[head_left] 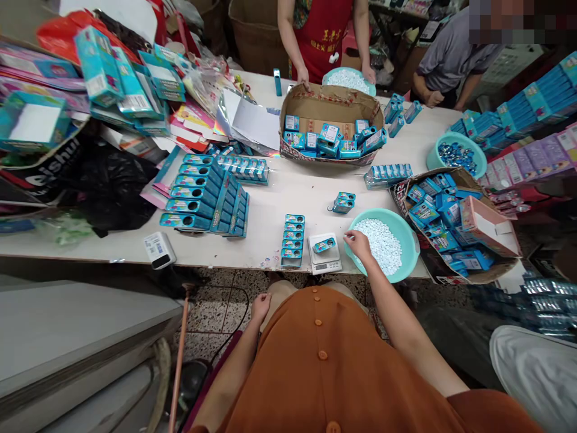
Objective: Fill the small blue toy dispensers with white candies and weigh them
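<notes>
Right hand [359,245] sits low and centre-right in the frame, at the near-left rim of the teal basin [408,231], fingers drawn together as if pinching a few of the white pellets [383,243]; whether anything is actually between the tips is too small to tell. Just left of it, the small blue tin [324,244] rests on the little white scale [324,254] at the desk [288,195] edge. My read: the weighing step calls for a light pinch, few pellets at a time, and a short carry across to the tin without nudging the scale. The forearm comes up from lower right, wrist slightly bent, palm down. Left hand [260,305] hangs below the desk edge by the lap, loosely curled, holding nothing that I can see. A column of tins [293,239] stands just left of the scale.
</notes>
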Action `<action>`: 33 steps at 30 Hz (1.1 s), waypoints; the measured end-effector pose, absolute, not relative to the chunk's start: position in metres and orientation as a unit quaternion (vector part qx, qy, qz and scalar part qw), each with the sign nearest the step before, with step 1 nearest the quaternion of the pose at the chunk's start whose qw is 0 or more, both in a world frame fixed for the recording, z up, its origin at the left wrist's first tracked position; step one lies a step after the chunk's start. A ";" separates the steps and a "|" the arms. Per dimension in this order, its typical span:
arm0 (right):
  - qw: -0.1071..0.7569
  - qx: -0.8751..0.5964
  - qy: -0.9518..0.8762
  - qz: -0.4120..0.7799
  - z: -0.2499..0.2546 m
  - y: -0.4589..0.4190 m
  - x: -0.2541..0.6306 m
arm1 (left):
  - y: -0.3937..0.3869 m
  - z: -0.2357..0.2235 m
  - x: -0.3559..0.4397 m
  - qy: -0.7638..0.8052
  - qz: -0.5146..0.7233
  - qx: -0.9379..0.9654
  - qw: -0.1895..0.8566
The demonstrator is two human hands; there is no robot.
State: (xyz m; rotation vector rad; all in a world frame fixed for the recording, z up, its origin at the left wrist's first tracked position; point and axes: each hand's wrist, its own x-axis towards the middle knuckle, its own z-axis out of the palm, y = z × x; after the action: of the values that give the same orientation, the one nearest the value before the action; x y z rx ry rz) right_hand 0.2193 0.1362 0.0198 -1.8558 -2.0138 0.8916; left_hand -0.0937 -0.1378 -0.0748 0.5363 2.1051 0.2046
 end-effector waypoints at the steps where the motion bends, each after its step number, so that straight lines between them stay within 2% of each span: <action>1: 0.125 -0.658 -0.677 0.305 0.016 0.135 0.234 | -0.138 -0.074 -0.094 0.856 0.082 0.219 0.460; 7: -0.030 -0.740 -0.607 0.289 -0.015 0.115 0.305 | -0.137 -0.071 -0.095 0.861 0.061 0.222 0.454; 11: -0.068 -0.737 -0.617 0.267 -0.031 0.105 0.310 | -0.137 -0.069 -0.095 0.859 0.050 0.228 0.456; 25: -0.050 -0.715 -0.622 0.315 -0.043 0.102 0.308 | -0.131 -0.063 -0.087 0.854 0.048 0.229 0.465; 33: 0.032 -0.707 -0.654 0.267 -0.048 0.089 0.301 | -0.125 -0.059 -0.083 0.852 0.054 0.230 0.467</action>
State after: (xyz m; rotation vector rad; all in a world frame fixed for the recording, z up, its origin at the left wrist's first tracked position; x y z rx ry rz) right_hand 0.3014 0.0894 -0.0475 -2.1780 -2.0137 0.8222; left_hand -0.0830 -0.1248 -0.0594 0.5633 2.0913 0.1332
